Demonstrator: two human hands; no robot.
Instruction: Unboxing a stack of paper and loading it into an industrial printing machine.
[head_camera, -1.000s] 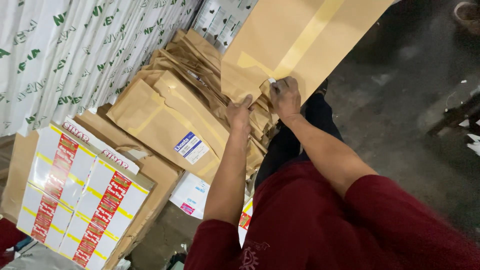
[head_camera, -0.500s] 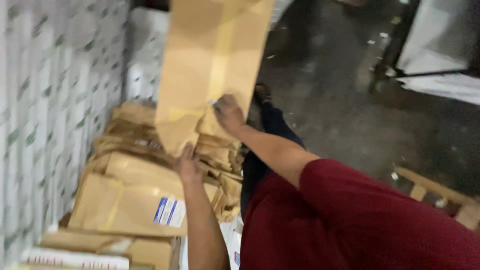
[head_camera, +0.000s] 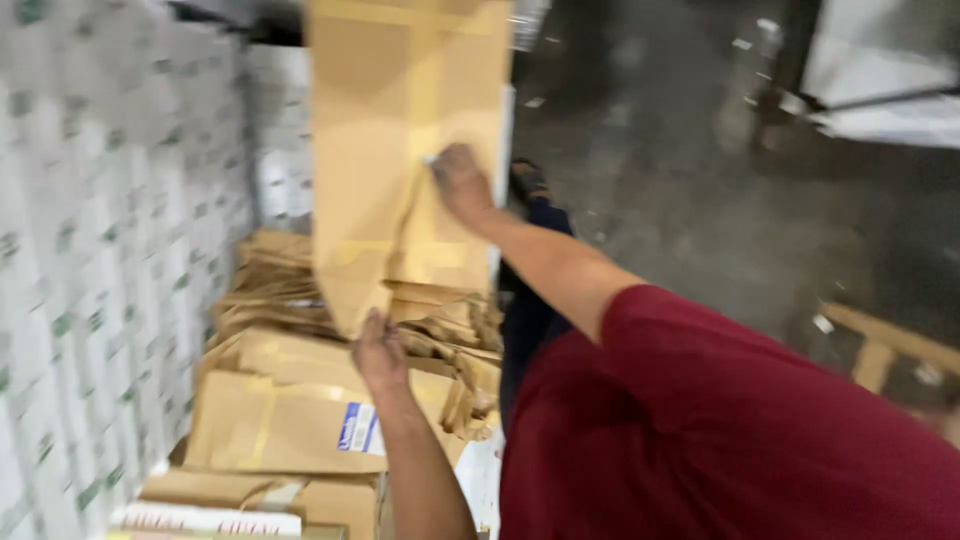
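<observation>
Head view. Your left hand (head_camera: 378, 348) pinches the lower corner of a flattened tan cardboard box (head_camera: 405, 150), held upright above a heap of folded brown cartons (head_camera: 300, 400). Your right hand (head_camera: 460, 183) presses flat on its face; that grip is blurred. Left of the heap: a wall of white printed boxes (head_camera: 110, 250). Right: open grey concrete floor (head_camera: 680, 170). The box's top is cut off.

Stack of flattened cardboard (head_camera: 300, 420) as landmark: a wall of white boxes (head_camera: 100, 250) closes its left side; a raised cardboard sheet (head_camera: 400, 140) blocks the space above; open concrete floor (head_camera: 680, 200) lies right, bounded by a wooden pallet (head_camera: 880, 350).
</observation>
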